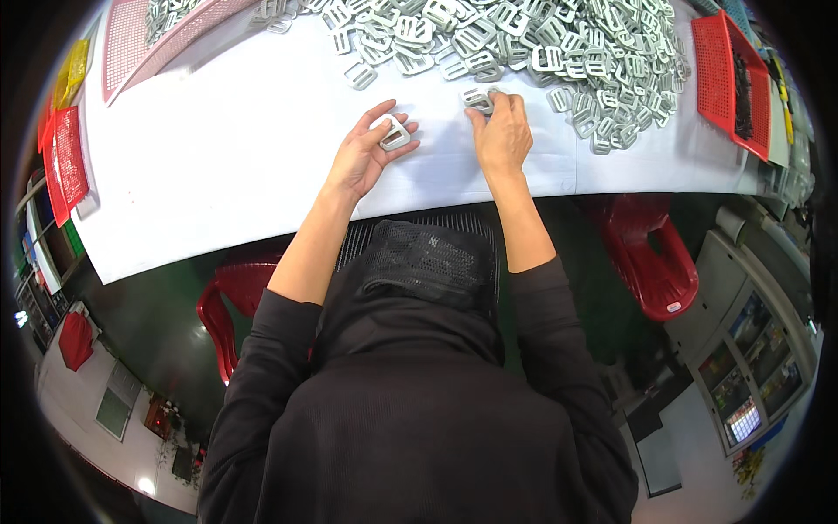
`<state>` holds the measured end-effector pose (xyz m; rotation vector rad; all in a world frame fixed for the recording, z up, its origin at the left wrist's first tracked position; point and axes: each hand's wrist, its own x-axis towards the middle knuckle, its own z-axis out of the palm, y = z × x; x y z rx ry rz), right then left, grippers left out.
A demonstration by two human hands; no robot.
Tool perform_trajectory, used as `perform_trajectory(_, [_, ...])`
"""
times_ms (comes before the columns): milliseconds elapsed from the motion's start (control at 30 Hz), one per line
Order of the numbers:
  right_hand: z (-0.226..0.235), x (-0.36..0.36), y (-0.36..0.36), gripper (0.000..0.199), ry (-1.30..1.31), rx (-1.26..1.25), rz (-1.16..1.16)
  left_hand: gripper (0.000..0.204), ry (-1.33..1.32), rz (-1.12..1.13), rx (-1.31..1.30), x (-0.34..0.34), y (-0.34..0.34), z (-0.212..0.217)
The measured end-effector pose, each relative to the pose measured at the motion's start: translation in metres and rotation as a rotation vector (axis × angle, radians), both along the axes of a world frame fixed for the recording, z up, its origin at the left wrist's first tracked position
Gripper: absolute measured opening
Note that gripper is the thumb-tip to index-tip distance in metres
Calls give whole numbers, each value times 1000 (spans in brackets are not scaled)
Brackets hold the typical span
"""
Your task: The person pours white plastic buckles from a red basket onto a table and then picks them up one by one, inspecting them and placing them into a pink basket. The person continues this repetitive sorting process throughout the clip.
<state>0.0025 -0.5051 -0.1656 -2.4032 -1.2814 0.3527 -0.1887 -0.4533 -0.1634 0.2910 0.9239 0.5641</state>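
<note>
A grey slide buckle (395, 133) lies across the fingers of my left hand (358, 155), pinned there by the thumb. To its right, my right hand (504, 140) has its thumb and fingers closed on another grey buckle (477, 99), just in front of the pile. The fingers partly cover that buckle, and I cannot tell whether it is lifted off the table. A big heap of the same buckles (524, 44) spreads over the far side of the white table (218, 166). One loose buckle (360, 75) rests at the heap's near left edge.
A pink mesh basket (157, 65) holding small grey pieces stands at the far left. Red baskets sit at the left edge (65, 162) and the right edge (720, 79). Red plastic chairs (650, 262) stand below the table's near edge.
</note>
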Motion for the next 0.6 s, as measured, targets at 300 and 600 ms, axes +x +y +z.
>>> perform_trajectory(300, [26,-25,-3,26,684,42,118,51,-29,-107,107,25,-7,-10])
perform_trajectory(600, [5,68,9,25,88,183,638,46,-63,-177,94,19,10,-3])
